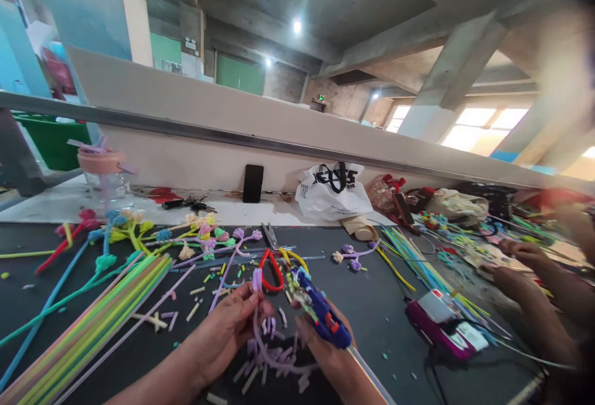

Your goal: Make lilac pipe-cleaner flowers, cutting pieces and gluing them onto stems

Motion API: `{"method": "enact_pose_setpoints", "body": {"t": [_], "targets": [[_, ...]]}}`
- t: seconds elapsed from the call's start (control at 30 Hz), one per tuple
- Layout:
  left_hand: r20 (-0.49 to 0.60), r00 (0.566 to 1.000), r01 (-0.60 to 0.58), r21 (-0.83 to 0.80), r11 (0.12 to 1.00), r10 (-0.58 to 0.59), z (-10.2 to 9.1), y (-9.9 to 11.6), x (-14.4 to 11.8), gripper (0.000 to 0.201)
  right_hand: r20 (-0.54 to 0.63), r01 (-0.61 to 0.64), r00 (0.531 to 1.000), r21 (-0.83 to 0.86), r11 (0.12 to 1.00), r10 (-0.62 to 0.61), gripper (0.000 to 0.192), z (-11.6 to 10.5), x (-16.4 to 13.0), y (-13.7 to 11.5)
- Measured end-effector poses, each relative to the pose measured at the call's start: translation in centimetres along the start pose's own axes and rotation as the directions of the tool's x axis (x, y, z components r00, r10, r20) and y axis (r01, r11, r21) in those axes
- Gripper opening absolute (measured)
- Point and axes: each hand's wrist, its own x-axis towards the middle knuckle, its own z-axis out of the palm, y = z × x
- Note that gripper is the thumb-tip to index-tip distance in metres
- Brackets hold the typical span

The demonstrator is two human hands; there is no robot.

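Note:
My left hand (225, 327) is closed, its thumb and fingers pinching a light purple pipe cleaner (267, 355) whose long end curves down to the right. At the top of the pinch a short purple piece (257, 280) stands up. Wrapped in my right hand (325, 346) is a blue glue gun (320, 309), its nozzle end pointing up and left near the purple piece. Just beyond my hands lie scissors (279, 281) with red handles. Below and between the hands are scattered short cut purple pieces (274, 358).
Bundled colored pipe cleaners (102, 324) fill the left, with finished-looking flower sprigs (139, 231) behind. A purple box with a cable (446, 324) sits right. A phone (253, 183) and white bag (332, 194) are at the back. Another person's hands (525, 275) work at far right.

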Motion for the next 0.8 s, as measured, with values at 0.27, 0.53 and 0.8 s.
{"method": "enact_pose_setpoints", "body": {"t": [0.27, 0.53, 0.8], "targets": [[-0.003, 0.995, -0.101, 0.165, 0.981, 0.103, -0.5, 0.0, 0.6, 0.019, 0.172, 0.015, 0.985, -0.202, 0.979, 0.02, 0.019, 0.3, -0.6, 0.0], [-0.076, 0.992, -0.085, 0.195, 0.977, 0.102, -0.5, -0.1, 0.7, 0.022, 0.16, 0.064, 0.987, -0.209, 0.976, -0.03, 0.022, 0.9, -0.9, -0.1], [-0.025, 0.994, -0.099, 0.184, 0.978, 0.106, -0.4, -0.1, 0.6, 0.02, 0.307, 0.12, 0.949, -0.143, 0.982, -0.072, 0.021, 0.6, -0.6, -0.9]]}}
